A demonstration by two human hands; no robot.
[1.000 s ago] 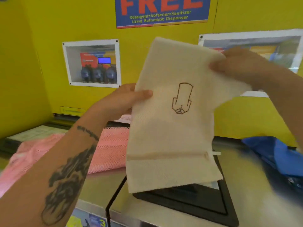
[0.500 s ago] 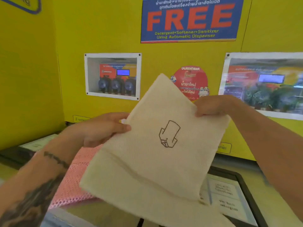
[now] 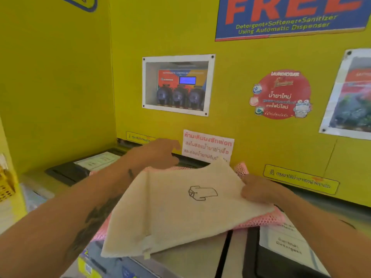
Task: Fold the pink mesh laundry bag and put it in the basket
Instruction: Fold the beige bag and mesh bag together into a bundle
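I saw the right hand point(image 3: 259, 190) pinching the cream cloth's point(image 3: 180, 213) right edge, the cloth lying over the pink mesh laundry bag point(image 3: 261, 220) on the washer tops. The left hand point(image 3: 160, 152) (fingers relaxed, holding nothing) hovered beyond the cloth's far edge.

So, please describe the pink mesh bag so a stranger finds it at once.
On the washing machine top below the yellow wall lies a cream cloth. The pink mesh bag peeks out beneath it, the only netted pink thing there.
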